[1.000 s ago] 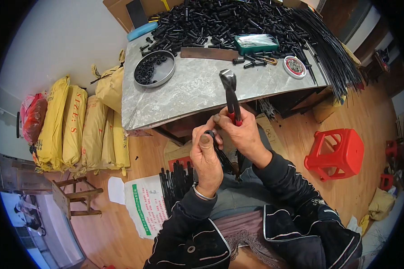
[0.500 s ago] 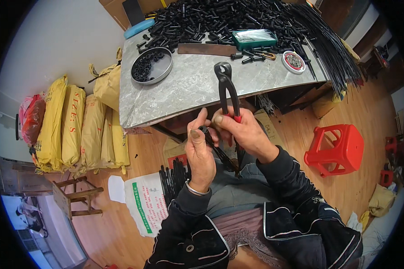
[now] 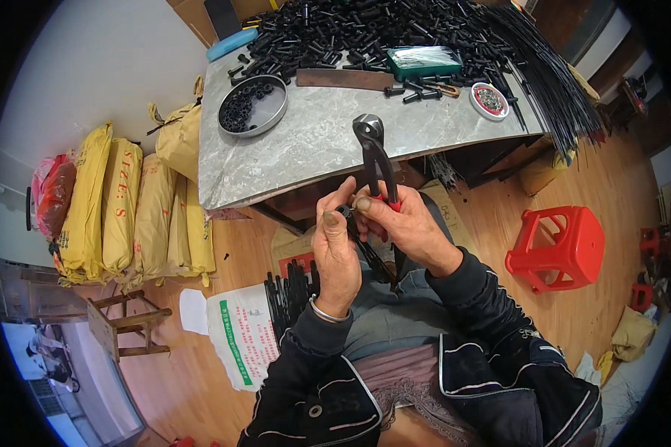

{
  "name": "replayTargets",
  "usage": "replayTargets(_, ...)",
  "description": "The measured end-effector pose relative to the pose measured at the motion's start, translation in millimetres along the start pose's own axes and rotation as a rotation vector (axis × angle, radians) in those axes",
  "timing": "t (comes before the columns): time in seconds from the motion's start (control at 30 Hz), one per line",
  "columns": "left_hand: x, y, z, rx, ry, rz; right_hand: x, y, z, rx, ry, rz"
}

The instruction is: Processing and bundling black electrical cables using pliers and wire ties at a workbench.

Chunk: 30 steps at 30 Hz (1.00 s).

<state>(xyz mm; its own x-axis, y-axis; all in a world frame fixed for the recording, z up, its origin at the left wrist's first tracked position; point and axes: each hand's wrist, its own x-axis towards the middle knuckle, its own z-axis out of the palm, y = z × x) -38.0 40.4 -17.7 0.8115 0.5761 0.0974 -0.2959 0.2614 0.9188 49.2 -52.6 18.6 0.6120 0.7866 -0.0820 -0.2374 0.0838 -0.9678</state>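
Steadying the black part (image 3: 344, 211) seems wise: left hand (image 3: 338, 259) fingers (image 3: 336, 232) close around it; right hand (image 3: 417, 232) fingers grip pincers (image 3: 371, 145).

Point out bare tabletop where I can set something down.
The grey tabletop is mostly bare along its front, between the round tin at left, brown strip behind and white dish at right. The pliers cover part in this view. Its back is crowded with a heap of black parts.
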Motion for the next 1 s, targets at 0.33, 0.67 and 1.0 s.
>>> replayTargets(0.33, 0.6, -1.4, 1.8, 0.014, 0.009, -0.004, -0.3, 3.4, -2.3, 0.039, 0.009, -0.002)
replayTargets(0.67, 1.0, 1.5, 4.0, 0.036, 0.007, 0.002, -1.2, 0.4, -2.2, 0.087, 0.026, 0.001)
replayTargets(1.0, 0.7, -0.6, 3.0, 0.044, -0.001, 0.012, -0.8, 9.8, -1.3, 0.08, 0.031, -0.045)
